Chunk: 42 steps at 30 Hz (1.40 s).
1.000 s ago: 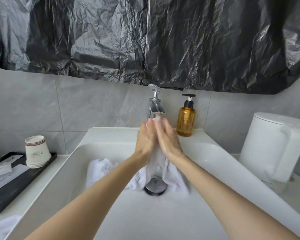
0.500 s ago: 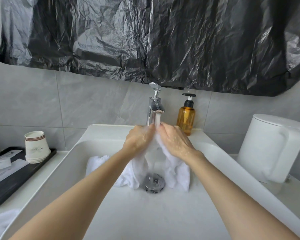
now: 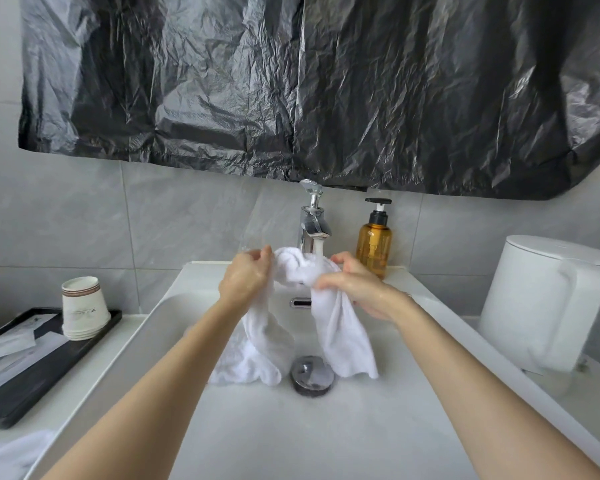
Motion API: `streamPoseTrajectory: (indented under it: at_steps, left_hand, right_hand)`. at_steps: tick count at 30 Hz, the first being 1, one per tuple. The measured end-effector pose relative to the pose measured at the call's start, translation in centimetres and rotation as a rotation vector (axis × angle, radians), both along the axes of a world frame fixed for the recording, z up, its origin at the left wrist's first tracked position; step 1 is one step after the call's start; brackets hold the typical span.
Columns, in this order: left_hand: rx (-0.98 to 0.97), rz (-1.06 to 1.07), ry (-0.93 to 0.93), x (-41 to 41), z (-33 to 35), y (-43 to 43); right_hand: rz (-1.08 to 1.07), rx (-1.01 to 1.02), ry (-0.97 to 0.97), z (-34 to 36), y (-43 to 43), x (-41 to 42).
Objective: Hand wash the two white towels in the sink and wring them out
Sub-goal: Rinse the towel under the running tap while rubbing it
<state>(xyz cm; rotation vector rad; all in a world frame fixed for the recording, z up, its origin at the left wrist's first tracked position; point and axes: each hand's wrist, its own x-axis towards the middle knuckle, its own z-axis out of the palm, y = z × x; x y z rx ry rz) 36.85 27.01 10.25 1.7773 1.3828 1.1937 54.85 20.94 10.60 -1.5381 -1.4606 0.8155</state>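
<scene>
A wet white towel (image 3: pixel 340 327) hangs over the white sink (image 3: pixel 291 427), its top bunched under the running water from the chrome faucet (image 3: pixel 312 220). My left hand (image 3: pixel 245 278) pinches the towel's left side and my right hand (image 3: pixel 357 285) grips its right side, a little apart from each other. The towel's two ends droop to the basin on either side of the chrome drain (image 3: pixel 312 375). A second white cloth (image 3: pixel 11 455) lies at the counter's near left corner, partly cut off.
An amber soap pump bottle (image 3: pixel 374 244) stands right of the faucet. A white kettle (image 3: pixel 544 303) sits on the right counter. On the left, stacked paper cups (image 3: pixel 82 308) stand on a black tray (image 3: pixel 25 372). Black plastic sheeting (image 3: pixel 309 88) covers the wall above.
My hands were pressed together rubbing the towel under the tap; now they have drawn apart and lifted the towel's middle into the stream. The camera view has tilted slightly.
</scene>
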Motion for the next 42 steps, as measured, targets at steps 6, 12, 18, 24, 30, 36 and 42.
streamPoseTrajectory:
  at_steps: [6,12,18,24,30,36,42]
  left_hand:
    - [-0.004,-0.462,-0.109,3.0,-0.9,-2.3]
    - [-0.03,-0.377,-0.318,4.4,-1.6,-2.6]
    - [-0.102,-0.282,-0.472,4.3,-0.7,-2.0]
    - [-0.258,-0.265,-0.705,2.6,-0.1,-0.9]
    - [-0.123,-0.153,-0.622,1.7,-0.4,-0.6]
    - [-0.183,-0.154,-0.367,2.6,-0.5,-2.2]
    - [-0.092,-0.193,-0.227,5.4,-2.3,-4.3]
  right_hand:
    - [0.084,0.1,0.334,0.4,0.2,-0.6]
    - [-0.043,0.217,0.118,-0.7,0.9,-1.1]
    - [-0.134,0.131,-0.034,-2.8,0.3,-3.0]
    - [0.185,0.04,-0.043,-4.6,0.4,-1.9]
    - [-0.004,0.098,-0.06,-2.1,-0.2,-0.9]
    - [-0.184,0.239,0.36,-0.2,-1.2,-1.3]
    - [-0.183,0.169,0.335,-1.5,-0.9,-5.0]
